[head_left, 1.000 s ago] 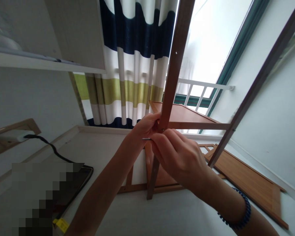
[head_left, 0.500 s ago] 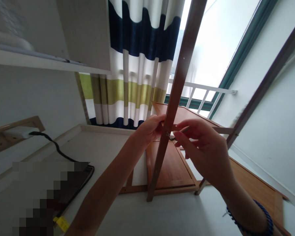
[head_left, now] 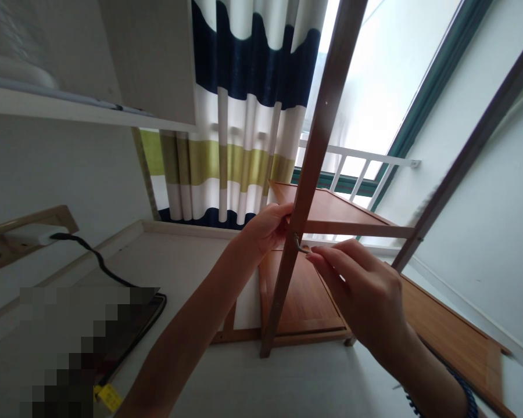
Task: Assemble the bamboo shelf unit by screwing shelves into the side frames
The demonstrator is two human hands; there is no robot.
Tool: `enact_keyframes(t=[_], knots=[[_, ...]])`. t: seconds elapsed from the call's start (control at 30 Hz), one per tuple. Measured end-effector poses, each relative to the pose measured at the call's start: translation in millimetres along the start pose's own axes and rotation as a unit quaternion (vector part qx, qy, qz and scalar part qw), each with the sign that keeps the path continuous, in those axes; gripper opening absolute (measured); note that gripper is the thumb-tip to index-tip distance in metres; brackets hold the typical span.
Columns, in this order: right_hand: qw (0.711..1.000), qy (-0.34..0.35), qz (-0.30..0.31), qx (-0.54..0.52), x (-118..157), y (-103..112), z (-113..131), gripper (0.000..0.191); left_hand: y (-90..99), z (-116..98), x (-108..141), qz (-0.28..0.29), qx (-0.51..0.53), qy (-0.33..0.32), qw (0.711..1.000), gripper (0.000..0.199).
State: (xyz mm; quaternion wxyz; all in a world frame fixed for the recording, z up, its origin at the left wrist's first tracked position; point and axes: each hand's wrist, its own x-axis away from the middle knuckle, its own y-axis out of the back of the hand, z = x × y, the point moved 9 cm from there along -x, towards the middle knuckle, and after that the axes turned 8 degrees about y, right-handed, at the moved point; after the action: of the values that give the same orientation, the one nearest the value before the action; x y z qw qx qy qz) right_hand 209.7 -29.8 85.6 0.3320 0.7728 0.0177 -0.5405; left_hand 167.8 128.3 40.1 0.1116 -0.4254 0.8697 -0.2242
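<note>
A long brown wooden post (head_left: 310, 157) slants down through the middle of the view. My left hand (head_left: 270, 227) grips its left side, with the fingertips partly hidden behind the wood. On the right, my right hand (head_left: 361, 284) is closed, pinching the long arm of a metal hex key (head_left: 301, 248) between thumb and fingers. The key's bent end meets a bolt (head_left: 295, 235) in the post's face. A crossbar (head_left: 361, 229) runs from the post to a second post (head_left: 457, 162).
Wooden panels (head_left: 305, 290) lie behind and below the post. A striped curtain (head_left: 248, 157) hangs at the back beside a window (head_left: 387, 75). To the left are a white shelf (head_left: 87, 116), a wall socket (head_left: 30, 232) with a plug and black cable, and a yellow tag (head_left: 110, 397).
My right hand has swung downward with the hex key, so the key now points down and right instead of up. My left hand stays on the post.
</note>
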Motion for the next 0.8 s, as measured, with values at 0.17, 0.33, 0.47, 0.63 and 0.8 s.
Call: enact_keyframes(t=[0.17, 0.33, 0.47, 0.63, 0.8], knots=[[0.998, 0.049, 0.002, 0.037, 1, -7, 20, 0.026, 1.4, 0, -2, 0.008, -0.017, -0.003, 1.000, 0.021], [0.997, 0.048, 0.065, -0.003, 3, -27, 26, 0.027, 4.2, 0, -2, 0.003, -0.009, -0.011, 1.000, 0.022], [0.995, 0.024, 0.085, -0.046, 5, -34, 23, 0.021, 5.3, 2, -2, 0.002, 0.005, -0.011, 1.000, 0.019], [0.990, -0.011, 0.067, -0.125, 0, -31, 21, 0.024, 0.6, 3, -2, 0.034, 0.035, -0.020, 0.999, 0.017], [0.989, 0.034, 0.087, -0.114, -9, -29, 29, 0.027, -0.7, 2, 2, 0.039, 0.056, -0.024, 0.997, 0.015]])
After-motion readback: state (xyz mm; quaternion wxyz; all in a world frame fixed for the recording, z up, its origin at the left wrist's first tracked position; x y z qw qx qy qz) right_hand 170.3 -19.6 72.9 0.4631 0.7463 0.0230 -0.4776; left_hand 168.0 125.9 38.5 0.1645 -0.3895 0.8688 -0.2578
